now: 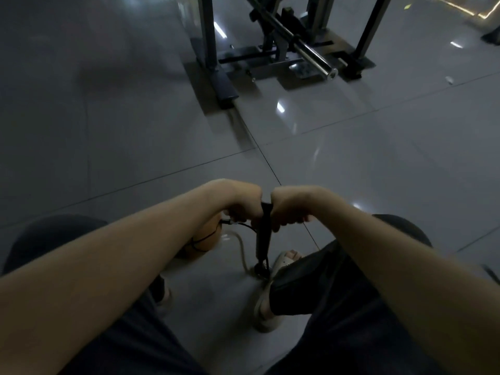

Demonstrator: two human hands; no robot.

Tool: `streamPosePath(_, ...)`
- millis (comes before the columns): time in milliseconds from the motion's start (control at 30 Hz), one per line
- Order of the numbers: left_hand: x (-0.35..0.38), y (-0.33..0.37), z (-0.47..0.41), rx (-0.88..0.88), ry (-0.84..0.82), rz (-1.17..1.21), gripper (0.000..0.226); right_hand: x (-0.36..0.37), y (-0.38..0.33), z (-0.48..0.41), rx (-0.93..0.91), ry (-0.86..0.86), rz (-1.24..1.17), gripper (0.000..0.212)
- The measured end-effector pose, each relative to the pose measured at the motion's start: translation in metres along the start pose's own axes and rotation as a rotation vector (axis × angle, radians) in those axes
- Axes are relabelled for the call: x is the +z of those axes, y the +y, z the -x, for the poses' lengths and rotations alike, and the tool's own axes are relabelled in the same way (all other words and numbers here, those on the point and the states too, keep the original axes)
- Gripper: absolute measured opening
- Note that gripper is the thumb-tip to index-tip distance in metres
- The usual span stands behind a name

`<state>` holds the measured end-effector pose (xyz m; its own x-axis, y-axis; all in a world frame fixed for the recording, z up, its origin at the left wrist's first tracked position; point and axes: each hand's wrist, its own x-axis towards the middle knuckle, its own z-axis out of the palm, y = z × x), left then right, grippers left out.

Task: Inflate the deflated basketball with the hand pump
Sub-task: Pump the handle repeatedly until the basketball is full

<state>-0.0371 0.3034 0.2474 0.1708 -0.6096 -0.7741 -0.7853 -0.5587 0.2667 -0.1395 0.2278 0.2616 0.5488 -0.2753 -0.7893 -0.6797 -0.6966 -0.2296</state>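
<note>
A black hand pump (pixel 263 236) stands upright on the grey tiled floor between my feet. My left hand (pixel 240 203) and my right hand (pixel 288 209) each grip one side of its T-handle, fingers curled round it. A pale hose (pixel 242 246) loops from the pump's base towards an orange basketball (pixel 205 243) lying on the floor to the left, half hidden behind my left forearm. A thin black line runs from the pump body to the ball's top. My right foot (pixel 286 259) in a light sandal sits at the pump's base.
A metal weight rack (pixel 216 50) with a chrome barbell (pixel 305 47) stands on the floor ahead. My knees in dark trousers frame the pump on both sides. A dark object (pixel 491 36) lies at the far right edge.
</note>
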Motion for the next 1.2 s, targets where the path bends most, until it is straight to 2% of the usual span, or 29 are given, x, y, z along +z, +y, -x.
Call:
streamPosePath(100, 0.050, -0.002, -0.025, -0.081, -0.101, -0.159, 0.025, 0.050, 0.001, -0.028, 0.026, -0.014, 0.079, 0.021)
streamPosePath(200, 0.089, -0.011, -0.044, -0.043, 0.015, -0.257, 0.021, 0.084, 0.011, -0.052, 0.049, 0.018, 0.142, 0.020)
streamPosePath(267, 0.104, -0.019, -0.054, -0.015, 0.053, -0.240, 0.018, 0.095, 0.016, -0.066, 0.047, -0.005, 0.150, 0.014)
streamPosePath(367, 0.116, -0.027, -0.061, 0.001, 0.059, -0.215, 0.014, 0.106, 0.015, -0.083, 0.074, -0.051, 0.134, 0.022)
streamPosePath(533, 0.126, -0.043, -0.076, 0.033, 0.085, -0.167, 0.009, 0.119, 0.015, -0.106, 0.027, 0.019, 0.180, 0.017)
streamPosePath(700, 0.121, -0.039, -0.075, 0.025, 0.110, -0.156, 0.012, 0.111, 0.016, -0.099, 0.051, 0.065, 0.185, 0.022)
streamPosePath(833, 0.114, -0.019, -0.055, 0.031, 0.018, -0.198, 0.024, 0.111, 0.016, -0.080, 0.106, -0.025, 0.174, 0.030)
streamPosePath(967, 0.061, -0.005, -0.027, 0.060, 0.067, -0.134, 0.016, 0.059, 0.014, -0.038, 0.052, 0.034, 0.106, 0.018)
streamPosePath(1100, 0.001, -0.001, -0.002, 0.084, 0.125, -0.017, 0.012, -0.003, 0.001, 0.004, 0.019, 0.104, -0.003, 0.027)
streamPosePath(1200, 0.003, -0.009, -0.004, 0.054, 0.083, -0.027, 0.013, 0.003, -0.006, -0.003, 0.015, 0.105, 0.044, 0.027)
